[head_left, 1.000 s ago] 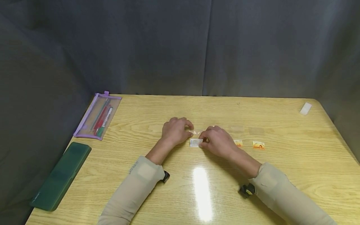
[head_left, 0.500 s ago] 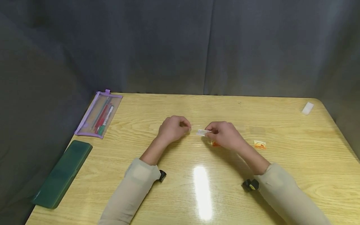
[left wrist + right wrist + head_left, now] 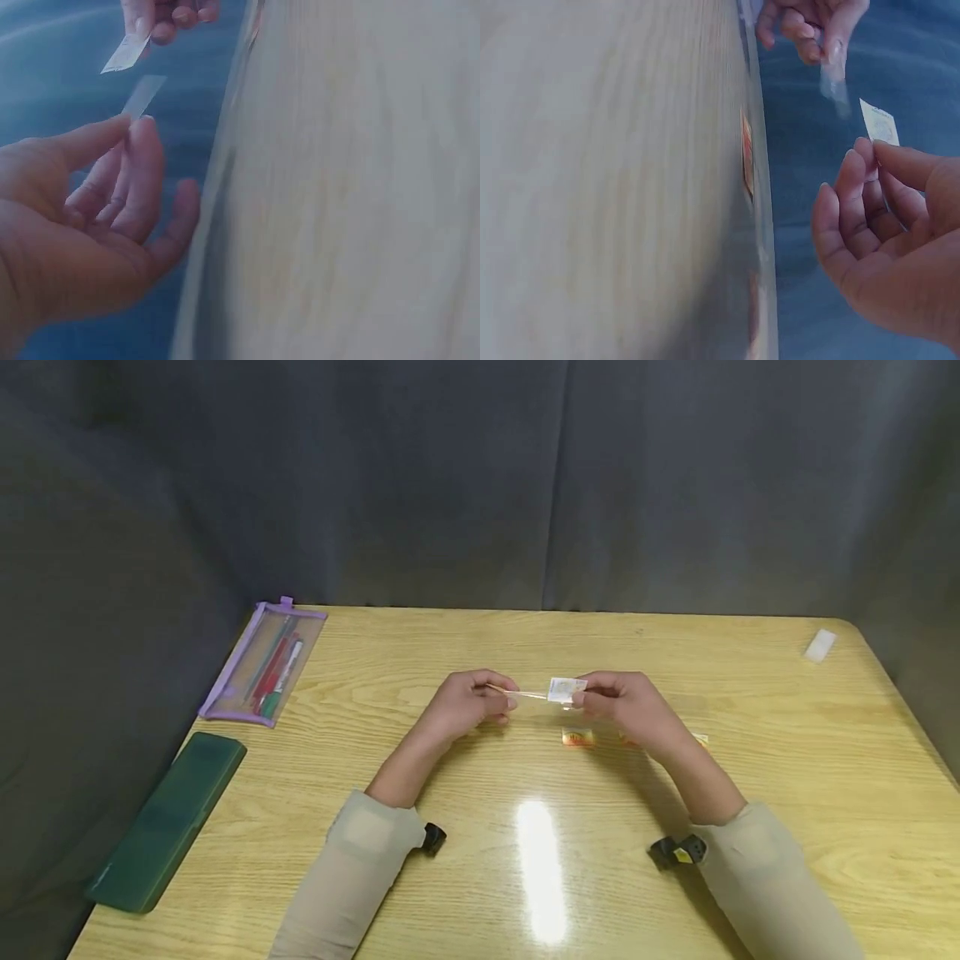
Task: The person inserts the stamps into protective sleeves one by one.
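We see two small things held up above the table [image 3: 480, 877]. One is a white rectangular card [image 3: 564, 688] with faint print on the face we see; the print is too small to read. The right hand [image 3: 633, 706] pinches it, and it juts from the fingertips toward 9 o'clock in the head view. The other is a clear, flat strip [image 3: 146, 94], pinched by the left hand [image 3: 468, 706]; from above we catch it almost edge-on, a thin bright line pointing toward 3 o'clock. In the left wrist view the card sits near the strip, at its 11 o'clock, with a gap between them.
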The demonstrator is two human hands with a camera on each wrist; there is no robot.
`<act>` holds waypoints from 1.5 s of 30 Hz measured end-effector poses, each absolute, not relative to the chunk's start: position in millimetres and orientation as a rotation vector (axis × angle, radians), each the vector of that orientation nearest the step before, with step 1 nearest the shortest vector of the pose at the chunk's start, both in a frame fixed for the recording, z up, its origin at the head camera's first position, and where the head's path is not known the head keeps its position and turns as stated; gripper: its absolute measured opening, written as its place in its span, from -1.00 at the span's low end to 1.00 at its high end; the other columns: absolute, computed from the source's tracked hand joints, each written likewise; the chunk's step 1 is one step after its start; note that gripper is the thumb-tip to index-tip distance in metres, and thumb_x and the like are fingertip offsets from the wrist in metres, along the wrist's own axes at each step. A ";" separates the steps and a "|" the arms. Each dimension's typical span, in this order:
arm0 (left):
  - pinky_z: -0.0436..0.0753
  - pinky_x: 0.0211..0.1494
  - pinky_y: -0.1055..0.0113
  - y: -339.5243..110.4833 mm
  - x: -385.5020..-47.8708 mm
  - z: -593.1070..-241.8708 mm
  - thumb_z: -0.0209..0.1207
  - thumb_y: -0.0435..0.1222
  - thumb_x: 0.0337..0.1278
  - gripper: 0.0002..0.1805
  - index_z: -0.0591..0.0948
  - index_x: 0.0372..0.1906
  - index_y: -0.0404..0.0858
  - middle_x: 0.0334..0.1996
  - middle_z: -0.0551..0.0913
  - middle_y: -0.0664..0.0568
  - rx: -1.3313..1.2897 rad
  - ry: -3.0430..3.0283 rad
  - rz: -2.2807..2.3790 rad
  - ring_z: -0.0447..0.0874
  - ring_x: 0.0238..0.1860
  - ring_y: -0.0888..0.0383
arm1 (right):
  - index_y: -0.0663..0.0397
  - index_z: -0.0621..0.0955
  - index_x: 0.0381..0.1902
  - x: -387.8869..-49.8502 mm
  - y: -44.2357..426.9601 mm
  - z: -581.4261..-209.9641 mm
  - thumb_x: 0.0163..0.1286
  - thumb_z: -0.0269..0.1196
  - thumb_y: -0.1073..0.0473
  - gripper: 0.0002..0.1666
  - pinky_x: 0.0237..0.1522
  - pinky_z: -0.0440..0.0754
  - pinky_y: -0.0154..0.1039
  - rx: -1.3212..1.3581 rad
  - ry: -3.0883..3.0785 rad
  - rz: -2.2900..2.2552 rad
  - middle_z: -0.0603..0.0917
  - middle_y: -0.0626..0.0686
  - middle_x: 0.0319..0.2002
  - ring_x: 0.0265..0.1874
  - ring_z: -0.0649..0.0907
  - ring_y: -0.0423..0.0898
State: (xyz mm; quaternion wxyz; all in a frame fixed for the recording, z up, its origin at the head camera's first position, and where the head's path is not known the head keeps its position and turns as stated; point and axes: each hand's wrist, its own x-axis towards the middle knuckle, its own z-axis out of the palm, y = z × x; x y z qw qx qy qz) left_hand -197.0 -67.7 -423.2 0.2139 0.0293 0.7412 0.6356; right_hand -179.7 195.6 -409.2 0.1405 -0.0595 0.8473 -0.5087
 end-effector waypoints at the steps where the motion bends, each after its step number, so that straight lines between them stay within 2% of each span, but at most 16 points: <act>1: 0.79 0.00 0.17 -68.4 -197.8 -424.4 0.33 -0.35 0.27 -0.68 0.67 0.10 -0.27 -0.21 0.76 -0.16 0.074 2.004 1.807 0.77 -0.32 0.00 | 0.22 0.67 0.05 -180.0 196.9 -409.8 0.49 0.27 0.04 -0.63 -0.14 0.72 -0.22 -0.165 2.435 -1.485 0.74 0.18 -0.08 -0.09 0.71 0.05; 3: 0.78 -0.01 0.23 -69.3 -199.2 -426.1 0.31 -0.37 0.28 -0.62 0.64 0.18 -0.26 -0.27 0.74 -0.05 0.043 1.897 1.893 0.74 -0.38 0.12 | 0.24 0.64 0.05 -180.7 199.4 -410.8 0.50 0.25 0.06 -0.64 0.01 0.71 -0.16 -0.161 2.412 -1.512 0.72 0.17 -0.09 -0.09 0.69 0.04; 7: 0.74 -0.11 0.37 -69.1 -200.2 -429.5 0.27 -0.42 0.29 -0.52 0.57 0.30 -0.21 -0.41 0.70 0.13 -0.045 1.704 2.035 0.68 -0.47 0.27 | 0.26 0.62 0.07 -182.6 203.4 -412.2 0.54 0.19 0.08 -0.64 0.06 0.68 -0.13 -0.140 2.363 -1.564 0.68 0.10 -0.12 -0.12 0.66 0.00; 12: 0.71 -0.15 0.44 -64.4 -198.0 -432.3 0.19 -0.45 0.34 -0.50 0.53 0.36 -0.24 -0.40 0.65 0.10 -0.071 1.636 2.061 0.66 -0.42 0.27 | 0.30 0.61 0.17 -182.4 207.0 -411.0 0.58 0.15 0.02 -0.54 0.10 0.65 -0.24 -0.081 2.303 -1.606 0.71 -0.07 -0.16 -0.15 0.70 -0.15; 14: 0.71 -0.12 0.45 -62.5 -196.6 -432.9 0.15 -0.45 0.38 -0.51 0.50 0.38 -0.31 -0.35 0.64 0.09 -0.065 1.638 2.058 0.64 -0.38 0.27 | 0.32 0.59 0.20 -181.5 207.5 -410.3 0.58 0.14 0.02 -0.51 0.18 0.63 -0.20 -0.079 2.280 -1.622 0.75 -0.07 -0.18 -0.14 0.73 -0.18; 17: 0.72 -0.10 0.46 -60.2 -194.7 -433.3 0.11 -0.43 0.43 -0.56 0.51 0.34 -0.40 -0.33 0.64 0.09 -0.047 1.657 2.052 0.64 -0.36 0.29 | 0.38 0.56 0.22 -180.7 207.6 -410.6 0.59 0.13 0.06 -0.50 0.32 0.58 -0.03 -0.105 2.248 -1.650 0.79 -0.02 -0.16 -0.11 0.78 -0.15; 19: 0.73 -0.11 0.46 -59.0 -193.7 -433.7 0.11 -0.41 0.45 -0.60 0.54 0.30 -0.44 -0.31 0.67 0.10 -0.035 1.665 2.051 0.65 -0.36 0.31 | 0.40 0.57 0.20 -180.8 207.6 -411.6 0.59 0.12 0.09 -0.53 0.35 0.56 0.03 -0.116 2.229 -1.666 0.80 -0.02 -0.18 -0.10 0.79 -0.13; 24: 0.77 -0.07 0.41 -56.3 -192.9 -434.8 0.15 -0.34 0.45 -0.66 0.63 0.20 -0.40 -0.29 0.75 0.12 -0.009 1.715 2.009 0.73 -0.31 0.27 | 0.45 0.57 0.16 -181.4 207.2 -413.3 0.57 0.12 0.15 -0.56 0.15 0.70 -0.24 -0.116 2.198 -1.693 0.80 -0.07 -0.23 -0.12 0.80 -0.11; 27: 0.78 0.07 0.26 -54.9 -192.1 -434.8 0.18 -0.34 0.43 -0.65 0.63 0.20 -0.37 -0.15 0.81 -0.04 -0.027 1.742 1.989 0.81 -0.20 0.18 | 0.45 0.57 0.16 -182.1 206.4 -413.1 0.57 0.13 0.15 -0.56 0.04 0.73 -0.33 -0.105 2.195 -1.691 0.81 -0.07 -0.24 -0.15 0.81 -0.10; 31: 0.76 0.14 0.14 -52.9 -191.6 -434.9 0.21 -0.38 0.38 -0.65 0.64 0.21 -0.31 0.00 0.78 -0.18 -0.066 1.731 1.993 0.84 -0.15 0.11 | 0.44 0.55 0.19 -183.1 204.4 -413.4 0.57 0.13 0.17 -0.56 0.05 0.76 -0.23 -0.097 2.192 -1.688 0.80 -0.02 -0.25 -0.19 0.80 -0.09; 34: 0.77 0.12 0.13 -52.5 -191.5 -434.2 0.21 -0.39 0.38 -0.64 0.65 0.22 -0.26 0.00 0.78 -0.19 -0.068 1.713 1.999 0.85 -0.18 0.13 | 0.45 0.51 0.24 -183.5 203.2 -414.2 0.57 0.11 0.21 -0.56 0.03 0.78 -0.15 -0.098 2.151 -1.721 0.77 0.03 -0.21 -0.23 0.79 -0.12; 40: 0.76 0.11 0.14 -55.9 -189.9 -430.3 0.16 -0.36 0.44 -0.62 0.58 0.27 -0.33 0.11 0.72 -0.21 -0.050 1.697 2.013 0.85 -0.29 0.21 | 0.41 0.48 0.26 -182.8 203.3 -414.4 0.58 0.09 0.23 -0.58 -0.08 0.81 -0.21 -0.072 2.104 -1.768 0.74 0.06 -0.21 -0.28 0.77 -0.16; 45: 0.75 0.13 0.13 -57.6 -188.0 -426.7 0.16 -0.28 0.46 -0.63 0.60 0.24 -0.34 0.10 0.72 -0.24 -0.033 1.735 2.011 0.84 -0.31 0.26 | 0.39 0.50 0.26 -181.2 202.6 -412.5 0.59 0.10 0.20 -0.57 -0.08 0.81 -0.21 -0.053 2.122 -1.759 0.75 0.01 -0.25 -0.30 0.76 -0.17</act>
